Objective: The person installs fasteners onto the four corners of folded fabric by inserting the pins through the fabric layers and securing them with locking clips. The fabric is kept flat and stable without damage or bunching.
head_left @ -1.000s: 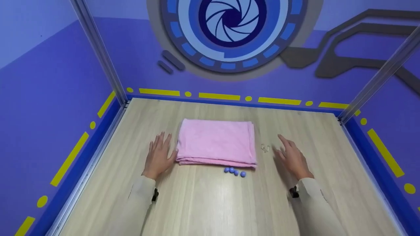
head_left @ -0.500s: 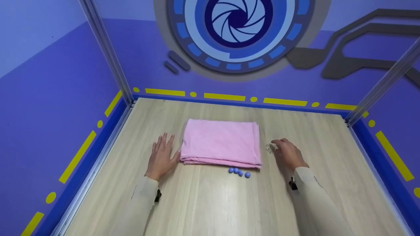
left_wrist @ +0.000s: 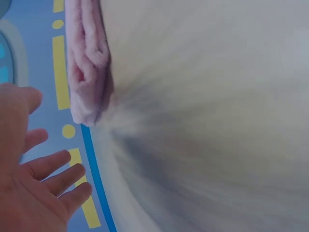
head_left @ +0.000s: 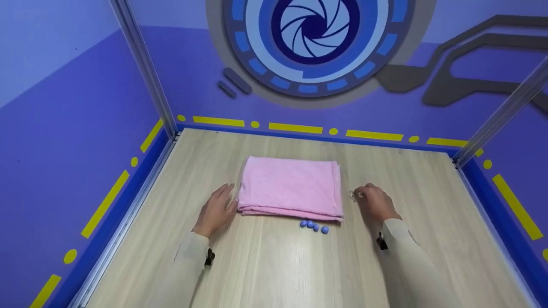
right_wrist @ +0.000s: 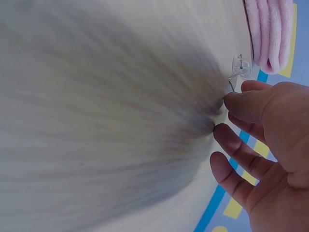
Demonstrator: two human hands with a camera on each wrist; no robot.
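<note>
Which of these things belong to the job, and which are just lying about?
Seemingly part of the job:
clear pieces with bent wire, count unclear
right hand, fingertips at them

Seemingly just lying about:
folded pink towel, left hand beside it
four blue balls

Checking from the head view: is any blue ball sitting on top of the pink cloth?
No, all four blue balls lie on the tabletop, just off the near edge of the pink cloth.

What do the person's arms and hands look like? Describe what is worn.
The left sleeve and right sleeve are long and pale beige. A small black attachment shows at the left wrist; another black attachment at the right. The left hand and right hand wear no gloves.
</note>
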